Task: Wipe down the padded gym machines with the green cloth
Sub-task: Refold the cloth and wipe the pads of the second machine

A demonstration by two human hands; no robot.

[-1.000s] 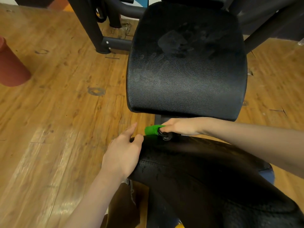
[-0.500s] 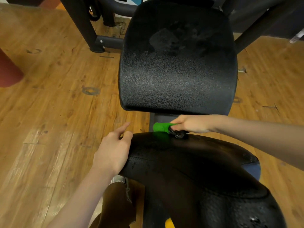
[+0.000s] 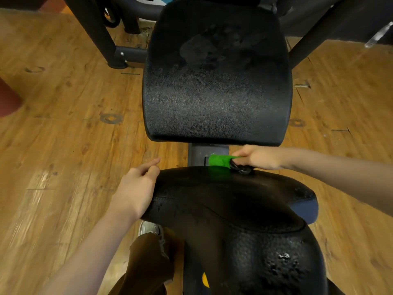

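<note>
A black padded seat (image 3: 214,81) with smudged handprints lies ahead of me. Nearer is a curved black padded backrest (image 3: 223,201), its top edge facing the seat. My right hand (image 3: 257,159) grips the green cloth (image 3: 219,161) and holds it against the far top edge of the backrest, right of centre. A dark ring-like object sits under its fingers. My left hand (image 3: 138,188) rests on the left end of the backrest with fingers loosely curled, the index finger extended, holding nothing.
Black steel frame legs (image 3: 95,33) stand on the wooden floor (image 3: 63,135) behind the seat at left, and another strut (image 3: 314,26) at right. A reddish bin (image 3: 8,99) shows at the left edge. My brown trouser leg and shoe (image 3: 148,228) are below the backrest.
My right hand has slid the green cloth rightward along the backrest's top edge. The left hand stays on the left end. My view has shifted slightly.
</note>
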